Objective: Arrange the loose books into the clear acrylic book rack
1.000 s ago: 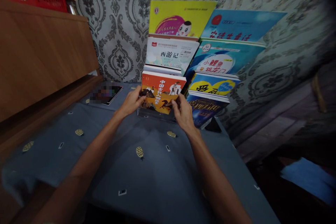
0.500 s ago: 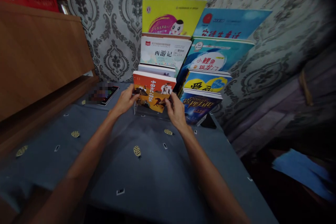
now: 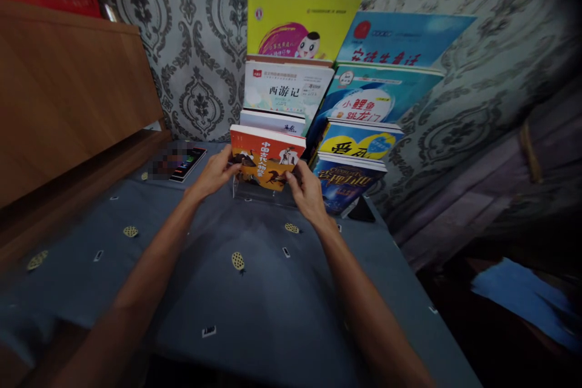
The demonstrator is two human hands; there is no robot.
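Slightly lower against the pale book (image 3: 273, 122) than half a second ago, the orange book (image 3: 267, 160) is at the front of the clear stand (image 3: 282, 199). Left hand (image 3: 216, 171) and right hand (image 3: 307, 187) pinch its opposite side edges, presumably keeping it level; white lettering and dark horses decorate its cover.

**Hot orange and bright blues against patterned grey**

The rectangular orange-and-mustard paperback book (image 3: 268, 160) carries white lettering and dark horse figures. A tall yellow-green paper-covered book (image 3: 291, 15) shows a magenta swirl; a rectangular white book (image 3: 277, 76), black characters. Red lettering marks both a broad sky-blue book (image 3: 409, 39) and a rectangular teal book (image 3: 407, 94). A thick dark-blue book (image 3: 348, 185) bears gold lettering. Yellow pineapples with dark spots and small white labels dot the blue-grey fabric tablecloth (image 3: 182, 291). The pale grey wall covering (image 3: 195, 42) repeats dark grey damask medallions.
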